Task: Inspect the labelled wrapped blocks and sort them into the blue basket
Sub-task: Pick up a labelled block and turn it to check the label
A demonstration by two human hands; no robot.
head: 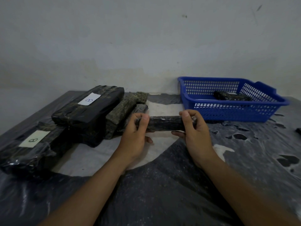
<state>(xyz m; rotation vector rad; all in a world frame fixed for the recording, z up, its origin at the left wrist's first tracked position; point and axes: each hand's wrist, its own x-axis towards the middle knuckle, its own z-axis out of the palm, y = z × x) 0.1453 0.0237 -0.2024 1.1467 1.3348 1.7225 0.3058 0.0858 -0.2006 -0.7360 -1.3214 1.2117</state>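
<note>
A dark wrapped block (165, 123) is held edge-on above the table, between both hands. My left hand (136, 132) grips its left end and my right hand (194, 129) grips its right end, thumbs on top. No label shows on it. The blue basket (231, 111) stands at the back right with one dark wrapped block (231, 96) inside. On the left lie more wrapped blocks: one with a white "B" label (88, 105) stacked on others, and another "B" block (32, 147) nearer me.
Two greenish wrapped blocks (125, 108) lean beside the stack, just left of my left hand. The table is covered with dark crumpled plastic sheet (162, 185). A wall (146, 38) rises right behind the table. A small dark object (298, 131) sits at the right edge.
</note>
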